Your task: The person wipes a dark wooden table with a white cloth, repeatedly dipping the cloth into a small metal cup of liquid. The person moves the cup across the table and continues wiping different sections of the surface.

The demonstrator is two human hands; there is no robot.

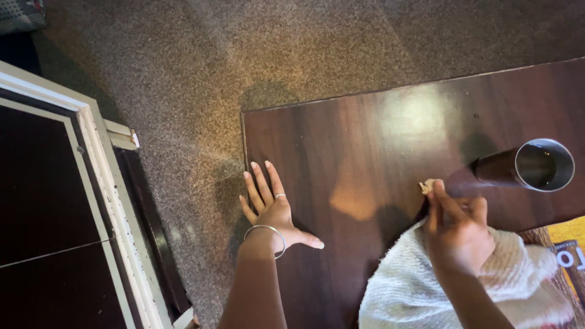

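Our left hand point(271, 210) lies flat, fingers spread, on the table point(365, 140) while our right hand point(457, 231) pinches a crumb point(426, 186) above the towel point(408, 286).

The table point(365, 140) was dark brown with a streaked wood grain and pale glare patches. The carpet point(183, 73) was speckled grey-brown. The towel point(402, 286) near the table's front edge was white and ribbed; the tumbler point(536, 166) was silver-rimmed.
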